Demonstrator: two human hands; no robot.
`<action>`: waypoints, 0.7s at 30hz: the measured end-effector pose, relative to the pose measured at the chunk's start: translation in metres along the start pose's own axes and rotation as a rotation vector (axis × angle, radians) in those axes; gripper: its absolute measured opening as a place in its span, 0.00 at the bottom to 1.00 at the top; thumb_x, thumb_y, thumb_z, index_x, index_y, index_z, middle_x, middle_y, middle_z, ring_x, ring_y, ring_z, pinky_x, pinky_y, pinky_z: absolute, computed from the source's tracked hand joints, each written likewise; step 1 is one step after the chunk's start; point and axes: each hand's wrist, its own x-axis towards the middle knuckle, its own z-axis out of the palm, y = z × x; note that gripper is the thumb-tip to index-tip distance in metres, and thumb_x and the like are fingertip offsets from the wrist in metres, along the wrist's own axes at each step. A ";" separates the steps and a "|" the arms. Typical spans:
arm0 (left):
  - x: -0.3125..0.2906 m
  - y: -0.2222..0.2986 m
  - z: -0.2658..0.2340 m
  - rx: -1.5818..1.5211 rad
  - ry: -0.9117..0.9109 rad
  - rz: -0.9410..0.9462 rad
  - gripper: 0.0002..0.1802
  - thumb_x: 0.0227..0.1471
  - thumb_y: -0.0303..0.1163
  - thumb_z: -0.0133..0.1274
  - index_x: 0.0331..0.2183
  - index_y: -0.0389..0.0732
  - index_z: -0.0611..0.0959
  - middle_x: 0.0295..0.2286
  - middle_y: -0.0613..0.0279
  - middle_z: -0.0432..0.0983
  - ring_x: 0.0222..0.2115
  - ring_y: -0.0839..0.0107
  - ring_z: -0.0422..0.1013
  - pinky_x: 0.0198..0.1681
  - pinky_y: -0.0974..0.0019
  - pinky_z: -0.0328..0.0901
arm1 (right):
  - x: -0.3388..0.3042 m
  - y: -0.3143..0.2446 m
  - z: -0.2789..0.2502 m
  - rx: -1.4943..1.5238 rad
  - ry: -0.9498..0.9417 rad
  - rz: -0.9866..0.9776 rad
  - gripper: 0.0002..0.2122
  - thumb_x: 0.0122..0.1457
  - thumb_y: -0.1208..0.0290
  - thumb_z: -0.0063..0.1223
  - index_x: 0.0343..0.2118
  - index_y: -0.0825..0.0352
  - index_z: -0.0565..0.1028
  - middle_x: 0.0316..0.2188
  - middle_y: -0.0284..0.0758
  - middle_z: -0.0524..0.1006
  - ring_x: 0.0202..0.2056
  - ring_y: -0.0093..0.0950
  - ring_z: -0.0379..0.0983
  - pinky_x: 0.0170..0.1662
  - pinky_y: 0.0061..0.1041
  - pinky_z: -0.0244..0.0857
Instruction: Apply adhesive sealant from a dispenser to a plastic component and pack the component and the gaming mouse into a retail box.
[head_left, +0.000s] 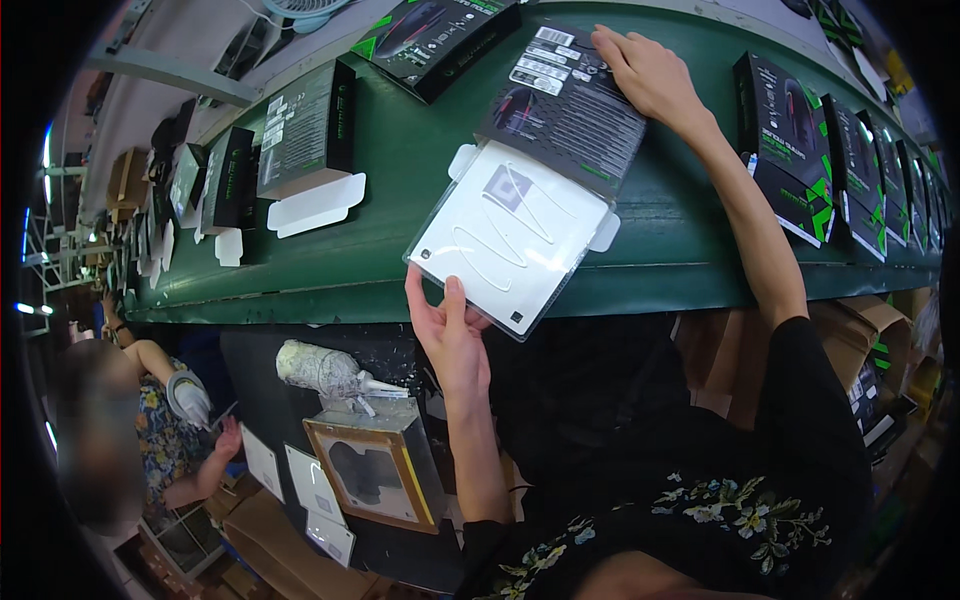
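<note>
My left hand (455, 345) pinches the near edge of a white square panel (480, 265) with a clear plastic rim, thumb on top. A glossy wavy bead, apparently glue, runs across the panel, which also has a small grey square and dark corner marks. The panel's far edge meets the end of a black carton (570, 110); whether it goes inside I cannot tell. White flaps stick out on both sides of that end. My right hand (650, 80) grips the carton's far right corner, fingers bent over it. The carton lies tilted on a green belt-like surface (400, 200).
Black cartons (305, 130) with white flaps stand at left; several more (790, 150) stand in a row at right, and one (435, 40) lies beyond. A white squeeze bottle (320, 370), a framed box (370, 465) and white panels (315, 480) are below left, near another person's hand (228, 440).
</note>
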 end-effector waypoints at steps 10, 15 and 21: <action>0.002 0.000 0.037 0.011 0.062 0.029 0.26 0.64 0.27 0.45 0.60 0.43 0.59 0.37 0.56 0.76 0.25 0.81 0.72 0.24 0.76 0.67 | 0.007 0.017 -0.002 0.043 -0.006 0.095 0.31 0.66 0.40 0.23 0.44 0.61 0.78 0.40 0.43 0.77 0.44 0.50 0.72 0.50 0.44 0.64; 0.032 -0.020 0.089 -0.185 -0.121 -0.077 0.26 0.66 0.29 0.42 0.61 0.45 0.54 0.52 0.48 0.66 0.46 0.58 0.74 0.44 0.57 0.73 | 0.006 0.023 0.005 0.109 -0.007 0.041 0.33 0.66 0.40 0.23 0.42 0.64 0.78 0.38 0.44 0.77 0.43 0.50 0.72 0.50 0.43 0.63; 0.079 -0.038 0.136 -0.464 -0.328 -0.269 0.28 0.65 0.30 0.43 0.63 0.46 0.55 0.54 0.55 0.65 0.52 0.62 0.67 0.55 0.52 0.65 | 0.003 0.015 0.000 0.203 -0.007 0.101 0.36 0.66 0.38 0.22 0.36 0.68 0.77 0.33 0.43 0.78 0.43 0.48 0.72 0.48 0.41 0.62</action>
